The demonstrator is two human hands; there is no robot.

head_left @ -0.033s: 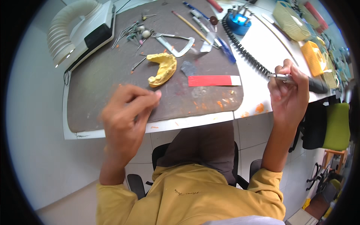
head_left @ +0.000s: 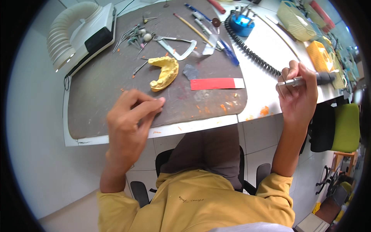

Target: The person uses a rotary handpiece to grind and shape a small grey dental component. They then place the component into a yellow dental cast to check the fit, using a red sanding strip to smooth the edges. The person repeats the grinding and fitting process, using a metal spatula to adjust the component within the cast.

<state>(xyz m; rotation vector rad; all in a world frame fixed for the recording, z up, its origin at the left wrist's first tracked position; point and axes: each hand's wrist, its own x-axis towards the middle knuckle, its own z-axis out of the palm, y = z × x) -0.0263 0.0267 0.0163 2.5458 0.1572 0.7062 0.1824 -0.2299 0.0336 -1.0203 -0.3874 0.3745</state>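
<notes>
My right hand (head_left: 297,91) is closed around a rotary handpiece (head_left: 299,81), held raised over the right side of the bench. Its slim metal tip points left and its dark rear end sticks out to the right. Over the front edge of the grey-brown mat, my left hand (head_left: 133,121) is closed, thumb and fingers pinched together; whatever may be between them is hidden. Just beyond it lies a yellow dental arch cast (head_left: 167,75). A red strip with a white end (head_left: 212,84) and a grey, flat scrap (head_left: 190,72) lie to the cast's right.
A white unit with a ribbed hose (head_left: 58,36) stands at the far left. Rotary burs (head_left: 133,38), a metal caliper (head_left: 179,50) and pens (head_left: 228,50) lie behind the cast. A black coiled cord (head_left: 251,54), blue bur holder (head_left: 242,26) and yellow baskets (head_left: 320,56) occupy the right.
The handpiece has tilted in my right hand: its rear end is higher and its tip slightly lower. My left hand stays pinched, barely moved. The whole view has shifted slightly.
</notes>
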